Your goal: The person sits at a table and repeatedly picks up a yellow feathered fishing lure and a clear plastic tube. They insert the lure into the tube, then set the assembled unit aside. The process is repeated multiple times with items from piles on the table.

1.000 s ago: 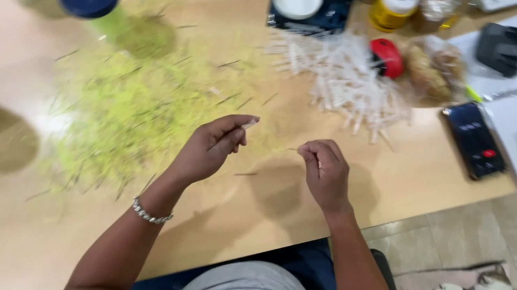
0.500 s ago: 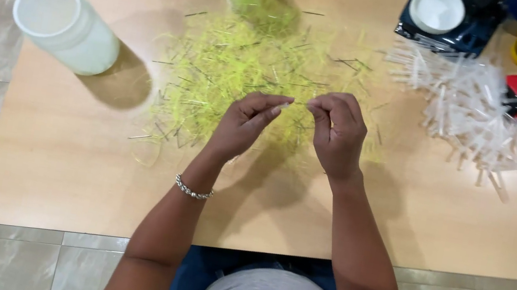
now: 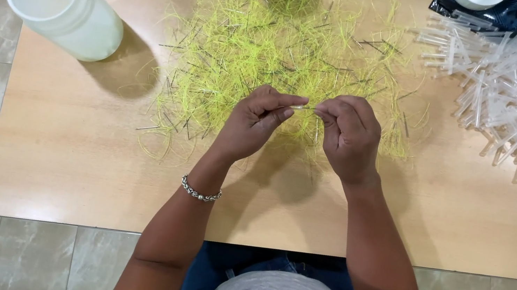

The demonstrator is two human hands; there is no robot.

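- Head view, middle of the frame: the left hand [image 3: 255,123] and right hand [image 3: 348,136] meet fingertip to fingertip, both pinched on a thin clear tube [image 3: 305,108] held level between them, likely to keep it steady above the table [image 3: 71,161].
- Just behind them, upper centre: a heap of yellow-green threads [image 3: 275,49] within easy reach.
- Upper right: a pile of clear tubes [image 3: 509,90].
- Upper left: an open white jar [image 3: 59,7], well apart.
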